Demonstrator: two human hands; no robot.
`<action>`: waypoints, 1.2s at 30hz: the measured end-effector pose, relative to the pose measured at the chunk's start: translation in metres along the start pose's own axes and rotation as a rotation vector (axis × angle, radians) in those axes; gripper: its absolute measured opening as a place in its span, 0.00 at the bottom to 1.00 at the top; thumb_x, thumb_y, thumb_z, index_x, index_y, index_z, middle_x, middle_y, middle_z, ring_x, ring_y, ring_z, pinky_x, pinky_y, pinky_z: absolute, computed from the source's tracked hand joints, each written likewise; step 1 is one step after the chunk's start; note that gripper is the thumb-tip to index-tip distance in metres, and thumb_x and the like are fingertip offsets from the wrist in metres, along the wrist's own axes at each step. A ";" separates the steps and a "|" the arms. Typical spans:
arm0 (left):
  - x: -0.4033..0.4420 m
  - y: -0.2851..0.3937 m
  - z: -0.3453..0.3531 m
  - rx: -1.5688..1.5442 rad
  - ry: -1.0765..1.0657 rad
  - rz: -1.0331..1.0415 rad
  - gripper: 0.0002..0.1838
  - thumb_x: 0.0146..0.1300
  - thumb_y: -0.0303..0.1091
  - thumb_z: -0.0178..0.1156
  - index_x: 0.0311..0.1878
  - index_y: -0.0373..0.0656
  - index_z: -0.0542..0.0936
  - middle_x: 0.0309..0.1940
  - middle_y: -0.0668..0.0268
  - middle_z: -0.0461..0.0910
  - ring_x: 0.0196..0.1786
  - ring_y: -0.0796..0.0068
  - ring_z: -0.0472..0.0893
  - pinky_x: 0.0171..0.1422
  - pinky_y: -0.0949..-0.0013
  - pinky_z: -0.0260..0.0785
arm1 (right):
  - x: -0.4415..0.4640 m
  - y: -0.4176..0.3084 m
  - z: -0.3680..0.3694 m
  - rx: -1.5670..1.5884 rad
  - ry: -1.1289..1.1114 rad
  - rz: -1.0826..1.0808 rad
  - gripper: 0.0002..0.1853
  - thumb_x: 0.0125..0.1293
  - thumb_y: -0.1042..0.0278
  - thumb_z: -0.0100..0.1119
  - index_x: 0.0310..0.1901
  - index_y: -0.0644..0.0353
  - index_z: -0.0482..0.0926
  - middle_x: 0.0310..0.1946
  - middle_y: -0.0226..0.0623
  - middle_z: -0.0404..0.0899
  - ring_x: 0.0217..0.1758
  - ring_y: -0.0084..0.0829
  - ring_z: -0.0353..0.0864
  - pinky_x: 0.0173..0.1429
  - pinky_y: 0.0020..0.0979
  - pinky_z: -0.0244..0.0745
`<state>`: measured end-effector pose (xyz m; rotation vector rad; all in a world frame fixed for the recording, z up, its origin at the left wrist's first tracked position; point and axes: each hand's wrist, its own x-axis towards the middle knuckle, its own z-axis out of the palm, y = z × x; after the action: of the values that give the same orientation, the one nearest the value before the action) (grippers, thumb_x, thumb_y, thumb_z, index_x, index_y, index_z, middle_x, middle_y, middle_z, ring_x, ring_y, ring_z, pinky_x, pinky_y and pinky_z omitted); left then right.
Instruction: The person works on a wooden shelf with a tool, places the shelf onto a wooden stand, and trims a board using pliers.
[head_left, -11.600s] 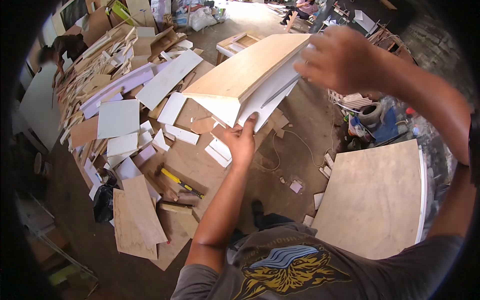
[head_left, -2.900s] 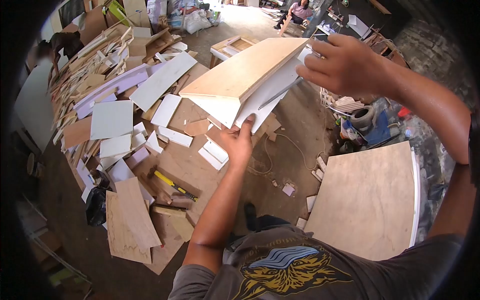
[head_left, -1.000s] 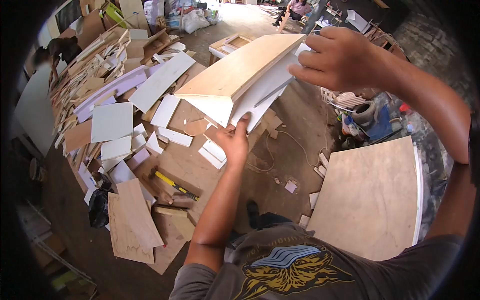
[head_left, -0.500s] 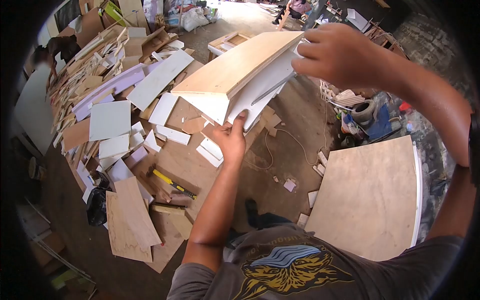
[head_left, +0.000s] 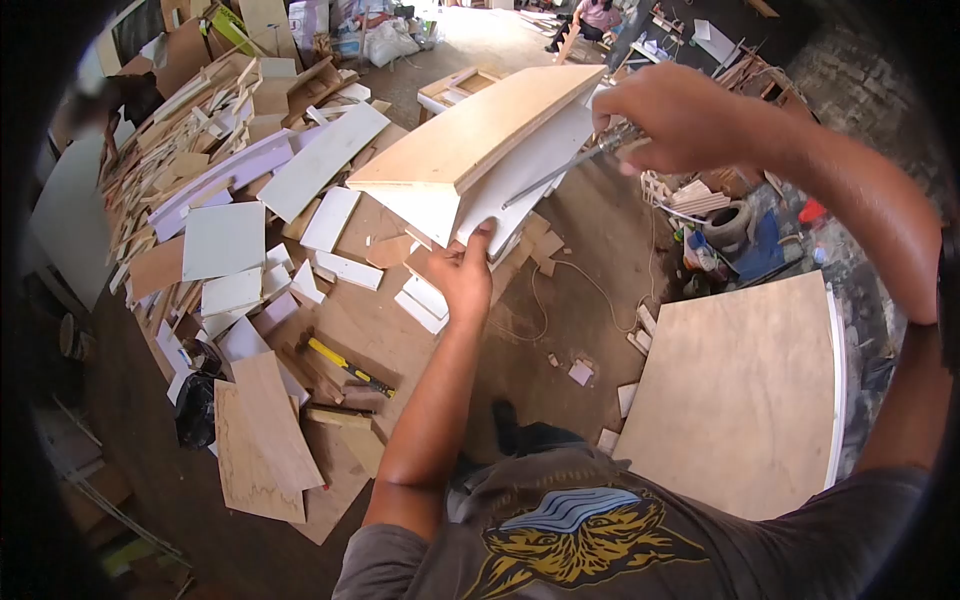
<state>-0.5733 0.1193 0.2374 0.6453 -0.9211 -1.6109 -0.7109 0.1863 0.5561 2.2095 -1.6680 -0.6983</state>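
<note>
A wooden box or drawer [head_left: 480,130], bare wood on its upper face and white inside, is raised in front of me, tilted. My left hand [head_left: 462,272] grips its near lower corner, thumb resting on the white inner panel. In my right hand [head_left: 672,120], at the far right end of the box, is a screwdriver [head_left: 560,172]; its long thin shaft slants down-left. The shaft's tip meets the white panel just above my left thumb. Fingers mostly cover the handle.
Scrap boards and offcuts [head_left: 225,243] pile up on the left, where a yellow-and-black hammer [head_left: 350,365] lies. A large plywood panel [head_left: 735,390] stands at right. A cable [head_left: 595,285] crosses the floor. A person [head_left: 128,100] bends at far left; another person [head_left: 592,20] sits behind.
My right hand has shifted slightly down and right and turned, showing more of the screwdriver near the grip. My left hand and the box are nearly still.
</note>
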 end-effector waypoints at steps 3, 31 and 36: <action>0.002 -0.006 -0.003 0.011 -0.006 0.031 0.13 0.62 0.34 0.68 0.34 0.30 0.86 0.20 0.71 0.77 0.23 0.83 0.69 0.28 0.72 0.58 | -0.005 -0.001 0.001 -0.324 0.204 -0.260 0.17 0.57 0.61 0.68 0.47 0.57 0.82 0.36 0.36 0.81 0.40 0.37 0.83 0.43 0.36 0.76; 0.003 -0.010 -0.003 0.023 0.030 -0.028 0.13 0.62 0.29 0.70 0.28 0.27 0.84 0.41 0.63 0.80 0.38 0.78 0.76 0.41 0.71 0.69 | 0.019 -0.010 -0.003 -0.473 0.273 -0.343 0.17 0.54 0.57 0.72 0.44 0.53 0.84 0.33 0.34 0.81 0.43 0.35 0.84 0.42 0.38 0.76; 0.001 -0.001 -0.005 0.002 -0.024 -0.071 0.14 0.62 0.29 0.70 0.28 0.26 0.84 0.35 0.66 0.80 0.31 0.80 0.75 0.34 0.72 0.64 | 0.018 -0.016 -0.005 -0.011 -0.088 0.210 0.14 0.61 0.57 0.69 0.41 0.57 0.87 0.31 0.42 0.86 0.40 0.44 0.87 0.48 0.40 0.79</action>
<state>-0.5700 0.1170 0.2339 0.6678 -0.9259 -1.6842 -0.6913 0.1740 0.5482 1.9838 -1.8993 -0.7557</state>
